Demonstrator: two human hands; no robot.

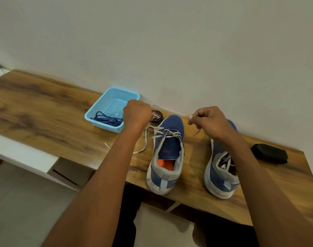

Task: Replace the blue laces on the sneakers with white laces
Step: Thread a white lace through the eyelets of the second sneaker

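Two blue and grey sneakers stand on the wooden table (45,107), toes toward the wall. The left sneaker (167,154) has a white lace (148,138) threaded through its lower eyelets, one end trailing left on the table. My left hand (137,116) is a closed fist above and left of this shoe's toe, apparently pulling one lace end. My right hand (209,122) is pinched shut on the other lace end, above the gap between the shoes. The right sneaker (221,173) shows white lacing and is partly hidden by my right arm. Blue laces (105,119) lie in a light blue basket (114,97).
A round shoe polish tin (156,117) sits by the wall beyond the left sneaker's toe. A black shoe brush (269,154) lies at the table's right end. A white shelf (22,154) runs below the table's front left edge.
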